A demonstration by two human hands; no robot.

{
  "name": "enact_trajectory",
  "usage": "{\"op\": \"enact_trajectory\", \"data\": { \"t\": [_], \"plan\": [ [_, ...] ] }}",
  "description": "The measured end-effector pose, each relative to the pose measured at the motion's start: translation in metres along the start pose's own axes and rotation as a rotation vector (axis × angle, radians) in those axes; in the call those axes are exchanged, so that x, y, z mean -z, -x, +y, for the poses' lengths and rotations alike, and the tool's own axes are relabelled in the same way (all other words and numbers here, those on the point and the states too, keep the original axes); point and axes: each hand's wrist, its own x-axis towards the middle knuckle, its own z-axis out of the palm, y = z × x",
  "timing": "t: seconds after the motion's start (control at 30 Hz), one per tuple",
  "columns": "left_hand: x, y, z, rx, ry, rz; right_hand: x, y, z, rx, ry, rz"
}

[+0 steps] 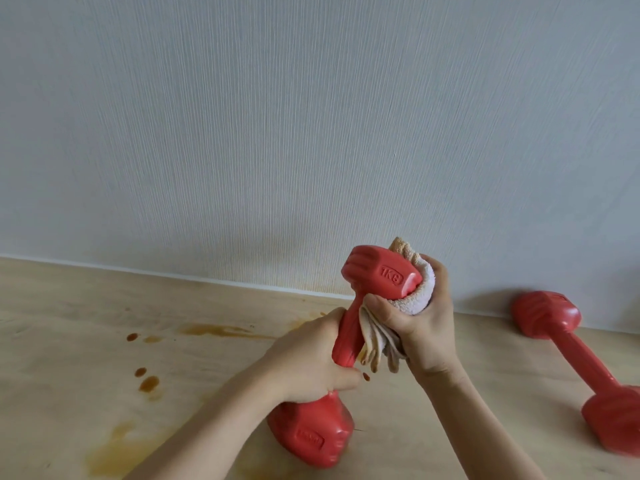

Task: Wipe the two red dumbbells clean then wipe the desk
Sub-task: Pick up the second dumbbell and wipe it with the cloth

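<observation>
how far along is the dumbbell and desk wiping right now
Nothing looks finished yet. In hand: the left hand holds the upright dumbbell by its handle while the right hand presses a stained cloth against its top head. Left: the second dumbbell lies on the desk to the right; whether it has been wiped cannot be told. The desk wipe is undone, with brown spills still on it.

Raised "1KG" mark in an oval frame on a side facet of the upper head of the held red dumbbell (pixel 346 344). Lower head has another raised framed mark, too blurred to read. Second red dumbbell (pixel 575 368): no readable text.
</observation>
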Motion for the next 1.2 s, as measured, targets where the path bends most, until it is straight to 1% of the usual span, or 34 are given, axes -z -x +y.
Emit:
{"op": "enact_trajectory", "data": {
  "t": [0.07, 0.13, 0.2, 0.27, 0.37, 0.47, 0.63, 0.77, 0.87, 0.97, 1.03, 1.07, 1.2],
  "plan": [
    [-0.005, 0.009, 0.011, 0.026, -0.216, 0.173, -0.002, 0.001, -0.006, 0.037, 0.045, 0.015],
    [-0.019, 0.018, 0.021, 0.03, -0.35, 0.355, -0.007, 0.004, -0.011, 0.059, 0.078, 0.045],
    [-0.032, 0.021, 0.025, 0.03, -0.352, 0.458, -0.012, 0.008, -0.016, 0.071, 0.128, 0.079],
    [-0.036, 0.019, 0.021, 0.035, -0.301, 0.497, -0.016, 0.011, -0.019, 0.082, 0.184, 0.098],
    [-0.03, 0.016, 0.015, 0.012, -0.206, 0.471, -0.018, 0.01, -0.019, 0.101, 0.255, 0.113],
    [-0.025, 0.012, 0.011, 0.005, -0.121, 0.415, -0.014, 0.005, -0.017, 0.114, 0.24, 0.104],
    [-0.019, 0.004, 0.005, -0.024, -0.001, 0.312, -0.001, -0.008, -0.003, 0.075, 0.067, -0.007],
    [-0.021, -0.002, 0.003, -0.045, 0.142, 0.205, 0.002, -0.012, 0.009, -0.057, -0.119, -0.101],
    [-0.022, -0.003, 0.004, -0.041, 0.243, 0.112, 0.003, -0.01, 0.011, -0.151, -0.21, -0.111],
    [-0.019, -0.004, 0.006, -0.055, 0.285, 0.048, 0.005, -0.007, 0.008, -0.152, -0.202, -0.07],
    [-0.018, -0.005, 0.007, -0.066, 0.245, 0.056, 0.007, -0.006, 0.001, -0.116, -0.162, -0.047],
    [-0.019, -0.004, 0.008, -0.061, 0.204, 0.087, 0.007, -0.006, -0.002, -0.091, -0.133, -0.035],
    [-0.031, 0.01, 0.024, 0.028, -0.05, 0.302, -0.001, 0.0, -0.013, -0.026, 0.009, 0.078]
  ]
}}
